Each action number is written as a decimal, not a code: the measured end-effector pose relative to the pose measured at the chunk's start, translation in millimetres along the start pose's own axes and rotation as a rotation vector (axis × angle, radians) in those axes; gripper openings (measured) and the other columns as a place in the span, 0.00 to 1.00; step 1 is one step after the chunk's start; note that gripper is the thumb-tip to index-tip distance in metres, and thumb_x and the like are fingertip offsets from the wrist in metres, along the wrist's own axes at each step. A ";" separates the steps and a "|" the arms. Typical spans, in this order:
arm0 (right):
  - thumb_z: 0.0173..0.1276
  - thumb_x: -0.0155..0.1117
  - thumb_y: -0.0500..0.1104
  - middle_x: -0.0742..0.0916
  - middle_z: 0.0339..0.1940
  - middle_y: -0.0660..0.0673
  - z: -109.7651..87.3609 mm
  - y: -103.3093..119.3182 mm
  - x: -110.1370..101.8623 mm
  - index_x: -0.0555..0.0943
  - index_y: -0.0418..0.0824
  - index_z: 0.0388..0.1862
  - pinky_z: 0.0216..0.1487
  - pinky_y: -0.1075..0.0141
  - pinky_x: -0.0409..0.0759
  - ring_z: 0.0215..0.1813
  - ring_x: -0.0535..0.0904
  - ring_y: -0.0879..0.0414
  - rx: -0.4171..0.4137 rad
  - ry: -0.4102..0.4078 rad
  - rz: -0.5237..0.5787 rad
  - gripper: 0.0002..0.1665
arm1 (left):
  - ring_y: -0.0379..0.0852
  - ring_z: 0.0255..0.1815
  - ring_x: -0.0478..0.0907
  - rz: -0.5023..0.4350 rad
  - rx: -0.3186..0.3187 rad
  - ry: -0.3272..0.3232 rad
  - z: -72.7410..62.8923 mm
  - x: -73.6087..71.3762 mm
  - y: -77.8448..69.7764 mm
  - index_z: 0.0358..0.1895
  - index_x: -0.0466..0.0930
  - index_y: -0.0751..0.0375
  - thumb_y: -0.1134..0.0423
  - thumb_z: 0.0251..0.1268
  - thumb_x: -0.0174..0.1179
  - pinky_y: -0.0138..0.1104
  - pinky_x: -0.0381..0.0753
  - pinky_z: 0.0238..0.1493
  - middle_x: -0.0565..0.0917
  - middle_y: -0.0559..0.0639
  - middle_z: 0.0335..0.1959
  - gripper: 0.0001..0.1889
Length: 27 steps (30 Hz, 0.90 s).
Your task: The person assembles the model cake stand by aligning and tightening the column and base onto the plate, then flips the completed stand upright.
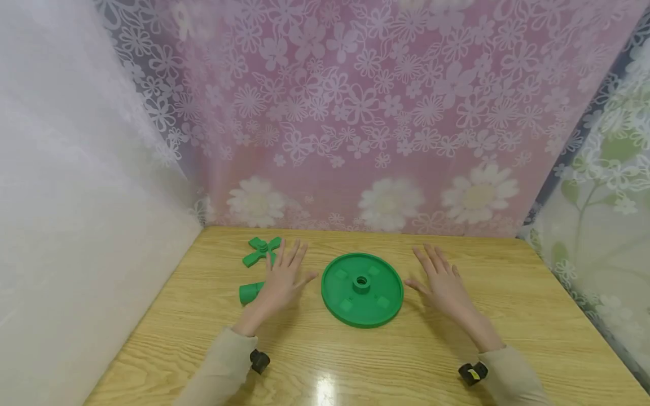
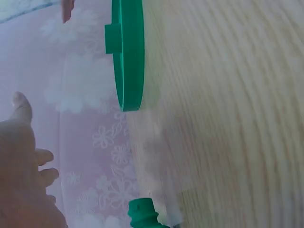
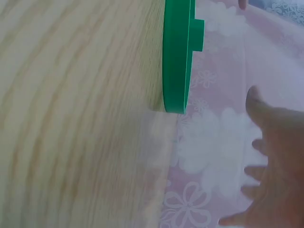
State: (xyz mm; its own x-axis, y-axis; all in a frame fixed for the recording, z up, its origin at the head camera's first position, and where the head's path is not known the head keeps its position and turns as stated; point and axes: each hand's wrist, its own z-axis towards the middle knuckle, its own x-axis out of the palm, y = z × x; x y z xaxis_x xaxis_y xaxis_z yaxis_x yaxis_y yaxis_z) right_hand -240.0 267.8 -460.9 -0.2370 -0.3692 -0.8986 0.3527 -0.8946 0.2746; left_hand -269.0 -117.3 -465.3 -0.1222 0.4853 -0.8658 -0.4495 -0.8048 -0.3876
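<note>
A round green disc [image 1: 337, 304] with a raised rim and a hollow central hub lies on the table between the hands. My left hand [image 1: 281, 285] hovers left of it, fingers spread and holding nothing. To the disc's right, my right hand [image 1: 447, 287] is likewise spread and holds nothing. Beyond the left fingertips lies a green cross-shaped piece [image 1: 254, 258] with a stub at its centre. A green cylindrical piece [image 1: 249, 293] is partly hidden behind the left hand; a ribbed green end [image 2: 142, 212] shows at the bottom of the left wrist view.
The wooden table [image 1: 376, 366] ends at a pink floral curtain [image 1: 325, 113] at the back. A white sheet [image 1: 91, 169] hangs along the left side and a green-leaf patterned one [image 1: 609, 214] along the right. Each wrist wears a small black camera mount [image 1: 260, 361].
</note>
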 end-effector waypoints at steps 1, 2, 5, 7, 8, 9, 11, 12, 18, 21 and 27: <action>0.71 0.67 0.55 0.58 0.81 0.31 0.9 -0.2 -0.8 0.56 0.42 0.83 0.65 0.19 0.54 0.80 0.50 0.29 -0.020 -0.002 0.006 0.49 | 0.62 0.83 0.33 -0.042 -0.001 -0.005 1.1 -3.1 1.7 0.82 0.50 0.55 0.45 0.77 0.55 0.74 0.36 0.73 0.51 0.57 0.83 0.40; 0.71 0.68 0.54 0.58 0.82 0.32 1.5 0.2 -2.3 0.57 0.42 0.82 0.67 0.20 0.53 0.80 0.50 0.30 -0.032 0.006 0.017 0.48 | 0.62 0.83 0.34 -0.078 0.004 -0.012 1.9 -5.6 4.1 0.82 0.51 0.56 0.46 0.77 0.55 0.74 0.37 0.73 0.53 0.57 0.82 0.39; 0.72 0.67 0.54 0.60 0.82 0.35 2.9 -0.4 -3.2 0.59 0.42 0.82 0.69 0.23 0.55 0.81 0.52 0.33 -0.083 0.016 0.025 0.46 | 0.62 0.83 0.40 -0.192 0.016 -0.037 3.4 -14.3 10.9 0.82 0.53 0.57 0.48 0.80 0.52 0.71 0.43 0.75 0.57 0.57 0.81 0.36; 0.73 0.66 0.54 0.61 0.81 0.35 3.5 -0.9 -2.6 0.59 0.42 0.82 0.71 0.25 0.55 0.81 0.52 0.34 -0.113 0.025 0.022 0.45 | 0.63 0.83 0.43 -0.274 0.022 -0.051 3.2 -20.2 15.2 0.81 0.55 0.60 0.51 0.81 0.52 0.69 0.49 0.75 0.59 0.59 0.80 0.33; 0.73 0.66 0.54 0.61 0.81 0.36 3.7 -1.4 -1.9 0.59 0.43 0.82 0.71 0.25 0.55 0.81 0.52 0.35 -0.124 0.034 0.022 0.45 | 0.63 0.82 0.45 -0.304 0.024 -0.059 2.9 -22.8 17.5 0.80 0.56 0.61 0.52 0.81 0.51 0.68 0.51 0.76 0.60 0.59 0.79 0.32; 0.73 0.66 0.53 0.62 0.81 0.35 4.0 -1.6 -1.0 0.59 0.43 0.82 0.71 0.26 0.55 0.81 0.52 0.35 -0.138 0.041 0.024 0.45 | 0.64 0.82 0.47 -0.323 0.024 -0.070 2.3 -25.4 19.8 0.80 0.58 0.62 0.53 0.82 0.51 0.66 0.54 0.75 0.62 0.60 0.79 0.31; 0.73 0.65 0.54 0.62 0.81 0.36 3.9 -1.4 1.0 0.58 0.43 0.82 0.72 0.26 0.54 0.82 0.51 0.36 -0.159 0.063 0.024 0.46 | 0.65 0.80 0.51 -0.349 0.032 -0.093 0.7 -29.6 25.2 0.78 0.61 0.63 0.54 0.82 0.50 0.65 0.58 0.75 0.64 0.62 0.77 0.29; 0.73 0.65 0.55 0.61 0.81 0.36 3.7 -1.5 2.5 0.57 0.43 0.83 0.72 0.26 0.54 0.82 0.52 0.36 -0.169 0.073 0.022 0.46 | 0.66 0.80 0.53 -0.360 0.037 -0.104 -0.4 -31.3 28.0 0.77 0.62 0.64 0.56 0.82 0.50 0.65 0.59 0.74 0.65 0.63 0.76 0.28; 0.71 0.67 0.55 0.62 0.82 0.39 0.4 -4.2 14.7 0.59 0.40 0.82 0.69 0.24 0.58 0.80 0.55 0.35 -0.221 0.107 -0.005 0.48 | 0.68 0.77 0.58 -0.409 0.027 -0.125 -10.2 -39.4 43.2 0.75 0.65 0.66 0.60 0.83 0.49 0.65 0.61 0.74 0.67 0.66 0.74 0.24; 0.71 0.66 0.57 0.63 0.81 0.38 -1.3 -4.3 18.1 0.60 0.39 0.81 0.69 0.24 0.59 0.80 0.55 0.35 -0.221 0.148 -0.025 0.48 | 0.67 0.76 0.60 -0.430 0.008 -0.125 -15.8 -42.7 51.3 0.75 0.66 0.65 0.59 0.84 0.47 0.65 0.63 0.73 0.68 0.65 0.74 0.24; 0.71 0.65 0.58 0.65 0.80 0.36 -4.3 0.2 19.6 0.61 0.35 0.80 0.68 0.23 0.58 0.79 0.55 0.33 -0.214 0.212 -0.021 0.48 | 0.67 0.75 0.63 -0.433 -0.037 -0.138 -27.8 -48.4 68.0 0.75 0.67 0.61 0.56 0.85 0.45 0.66 0.64 0.71 0.70 0.63 0.73 0.24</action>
State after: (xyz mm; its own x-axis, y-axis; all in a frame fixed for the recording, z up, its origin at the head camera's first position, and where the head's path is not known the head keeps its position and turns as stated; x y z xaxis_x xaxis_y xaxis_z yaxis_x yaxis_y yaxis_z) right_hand -240.7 261.5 -479.8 -0.0596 -0.2701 -0.9610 0.5379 -0.8196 0.1970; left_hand -269.1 -205.0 -458.6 -0.0474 0.8189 -0.5720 -0.4532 -0.5279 -0.7183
